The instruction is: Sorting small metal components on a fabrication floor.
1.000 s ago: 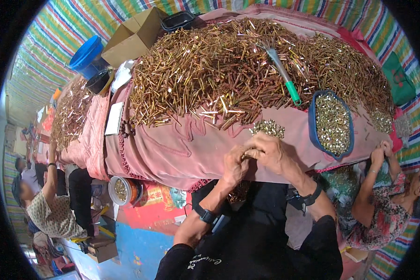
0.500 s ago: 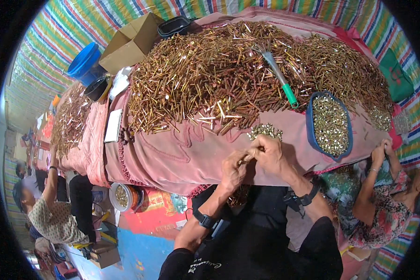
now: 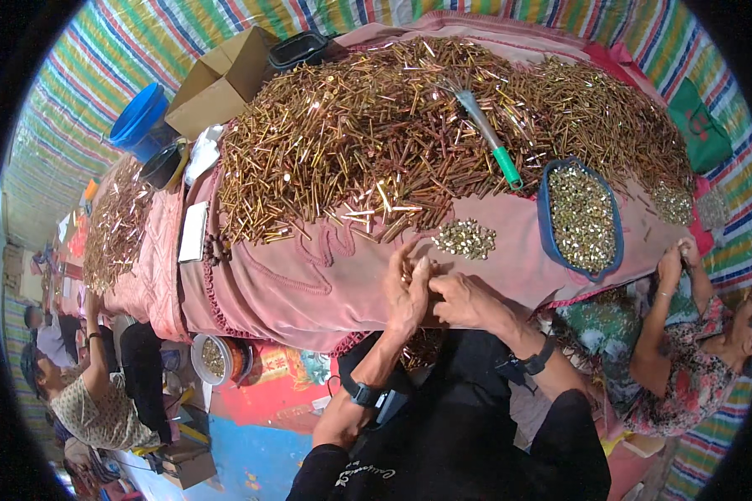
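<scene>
My left hand (image 3: 407,290) is raised at the near edge of the pink cloth, fingers curled up over the palm. Something small and brass-coloured shows between its fingers, too little of it to name. Close against it, my right hand (image 3: 470,302) has its fingers bent and pressed together; what they hold, if anything, is hidden. Just beyond both hands lies a small heap of short shiny metal pieces (image 3: 464,240). Farther off spreads a large pile of thin brass-coloured metal rods (image 3: 334,150).
Right of the heap sits a blue basin (image 3: 546,219) full of similar short pieces. A green-handled brush-like tool (image 3: 505,167) lies on the pile. A cardboard box (image 3: 205,107) and blue bucket (image 3: 142,125) stand far left. Co-workers sit left (image 3: 100,401) and right (image 3: 677,384).
My hands have drawn back from the small heap, which now shows in full. The left hand has turned upward, its fingers lifted; the right has moved slightly left and nearer me.
</scene>
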A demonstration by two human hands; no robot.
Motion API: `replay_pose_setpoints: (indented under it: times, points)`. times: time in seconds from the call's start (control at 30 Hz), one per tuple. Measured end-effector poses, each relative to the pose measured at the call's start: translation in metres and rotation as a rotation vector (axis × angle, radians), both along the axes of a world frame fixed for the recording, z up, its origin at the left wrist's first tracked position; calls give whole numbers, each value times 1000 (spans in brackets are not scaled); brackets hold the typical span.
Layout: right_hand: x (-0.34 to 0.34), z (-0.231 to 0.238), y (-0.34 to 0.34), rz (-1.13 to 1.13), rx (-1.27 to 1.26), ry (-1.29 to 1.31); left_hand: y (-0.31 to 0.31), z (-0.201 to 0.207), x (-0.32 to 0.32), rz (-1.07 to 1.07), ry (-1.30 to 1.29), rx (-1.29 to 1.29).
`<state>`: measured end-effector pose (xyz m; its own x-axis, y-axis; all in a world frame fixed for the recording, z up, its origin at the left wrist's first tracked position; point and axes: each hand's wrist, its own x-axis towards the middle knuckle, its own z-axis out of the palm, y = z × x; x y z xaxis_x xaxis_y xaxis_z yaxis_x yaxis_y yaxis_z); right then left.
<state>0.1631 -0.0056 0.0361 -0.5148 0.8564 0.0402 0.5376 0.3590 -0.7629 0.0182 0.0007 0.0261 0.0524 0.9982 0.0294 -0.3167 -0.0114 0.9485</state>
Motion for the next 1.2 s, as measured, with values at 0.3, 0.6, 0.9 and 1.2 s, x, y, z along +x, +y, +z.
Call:
replay_pose_setpoints:
  times: [0.3, 0.6, 0.9, 1.2]
  points:
    - [-18, 6, -10, -199, 55, -10, -21, -14, -11, 12, 80, 78]
    - [27, 26, 65, -532, -29, -53, 8, -15, 6, 218, 445, 131]
    - [26, 4, 106, -469, 190, -157, -9, -15, 6, 213, 575, 233]
    - [12, 30, 101, -494, 114, -20, -20, -27, 3, 178, 367, 178]
